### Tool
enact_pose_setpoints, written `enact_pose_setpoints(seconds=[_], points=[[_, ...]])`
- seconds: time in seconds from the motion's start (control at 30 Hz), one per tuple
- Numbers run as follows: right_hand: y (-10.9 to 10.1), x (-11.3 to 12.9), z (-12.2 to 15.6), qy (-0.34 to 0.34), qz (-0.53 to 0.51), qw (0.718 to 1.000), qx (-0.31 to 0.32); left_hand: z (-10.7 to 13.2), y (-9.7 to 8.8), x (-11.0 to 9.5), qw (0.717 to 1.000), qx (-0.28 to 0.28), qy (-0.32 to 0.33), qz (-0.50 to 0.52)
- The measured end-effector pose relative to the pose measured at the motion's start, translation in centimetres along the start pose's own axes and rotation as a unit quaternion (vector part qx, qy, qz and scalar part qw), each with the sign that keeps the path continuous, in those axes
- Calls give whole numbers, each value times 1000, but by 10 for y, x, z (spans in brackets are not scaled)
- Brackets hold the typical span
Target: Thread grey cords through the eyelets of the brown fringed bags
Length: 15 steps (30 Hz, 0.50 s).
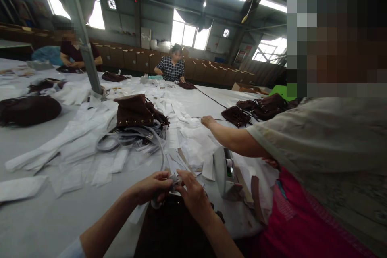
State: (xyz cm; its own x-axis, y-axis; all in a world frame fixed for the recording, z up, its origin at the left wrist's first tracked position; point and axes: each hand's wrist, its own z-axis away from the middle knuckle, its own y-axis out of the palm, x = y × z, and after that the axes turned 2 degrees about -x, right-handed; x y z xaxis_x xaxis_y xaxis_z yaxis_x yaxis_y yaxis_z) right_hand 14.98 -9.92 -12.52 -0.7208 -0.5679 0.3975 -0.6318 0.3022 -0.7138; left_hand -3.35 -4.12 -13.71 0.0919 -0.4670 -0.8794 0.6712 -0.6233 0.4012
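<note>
Both my hands meet low in the middle of the view, over a dark brown bag piece (pixel 172 225) at the table's near edge. My left hand (pixel 151 187) and my right hand (pixel 190 191) are closed in a pinch on a small grey strap end (pixel 175 181) between them. A grey strap (pixel 136 137) loops back from there toward a brown suede bag (pixel 134 111) with studs. White paper strips (pixel 181 129) lie all around it.
A co-worker in a pale top and pink apron stands close on my right, a hand (pixel 208 121) reaching across the table (pixel 36 209). A white iron-like tool (pixel 223 169) sits beside my right hand. More brown bags (pixel 263 107) lie further off. Two other people sit at the far side.
</note>
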Motion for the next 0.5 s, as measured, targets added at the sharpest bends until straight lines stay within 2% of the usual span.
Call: enact_pose_setpoints(seconds=[0.1,0.17,0.3,0.4,0.5], points=[[-6,-2,-3,-63,49,993,89,0,-2,-5,1000,11,-8,-19],[-4,-4,-1,-80,82,989,90,0,-2,-5,1000,11,-4,-25],[4,-5,5,-88,104,991,5,1,3,-1,998,-23,19,-48],[9,-6,8,-74,115,988,-68,4,11,5,994,-42,8,-100],[12,-7,8,-59,148,982,-97,6,19,11,994,-57,9,-88]])
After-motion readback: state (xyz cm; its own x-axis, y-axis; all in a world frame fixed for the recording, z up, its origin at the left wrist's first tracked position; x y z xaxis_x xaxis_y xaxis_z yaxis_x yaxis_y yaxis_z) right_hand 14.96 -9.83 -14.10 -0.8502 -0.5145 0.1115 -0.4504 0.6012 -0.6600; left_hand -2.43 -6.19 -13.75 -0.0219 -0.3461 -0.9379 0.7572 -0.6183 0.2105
